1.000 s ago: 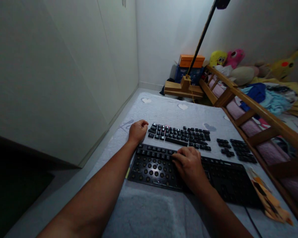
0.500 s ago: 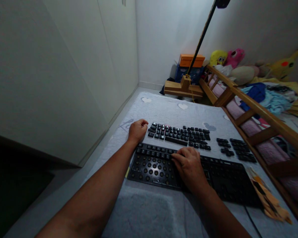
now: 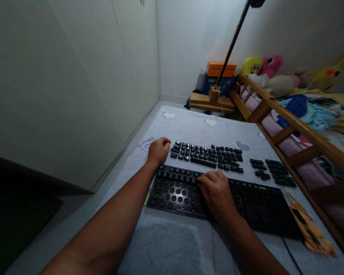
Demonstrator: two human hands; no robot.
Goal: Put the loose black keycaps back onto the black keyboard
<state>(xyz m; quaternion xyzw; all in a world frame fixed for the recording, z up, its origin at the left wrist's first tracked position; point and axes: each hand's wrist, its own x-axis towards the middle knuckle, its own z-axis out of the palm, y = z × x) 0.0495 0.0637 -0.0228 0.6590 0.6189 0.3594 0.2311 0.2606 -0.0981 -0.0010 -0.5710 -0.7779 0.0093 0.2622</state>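
A black keyboard (image 3: 177, 194) lies on the cloth-covered table, its top rows fitted with keycaps and its lower part showing bare round key seats. My right hand (image 3: 215, 187) is over its middle, fingers pinched together at the end of the keycap row. Whatever is between those fingertips is hidden, probably no larger than a keycap. My left hand (image 3: 159, 149) rests with curled fingers on the cloth, left of the loose keycaps (image 3: 203, 153); its grip is too small to make out. The loose keycaps lie in keyboard order behind the keyboard.
More loose keycaps (image 3: 278, 172) lie at the right. An orange cloth (image 3: 315, 233) with a dark slim tool lies beside the keyboard's right end, near a cable (image 3: 291, 254). A wooden bed rail (image 3: 304, 131) borders the right; a white cabinet (image 3: 103, 76) stands left.
My right hand has shifted very slightly left, its fingers still pinched at the keycap row. My left hand has stayed in place.
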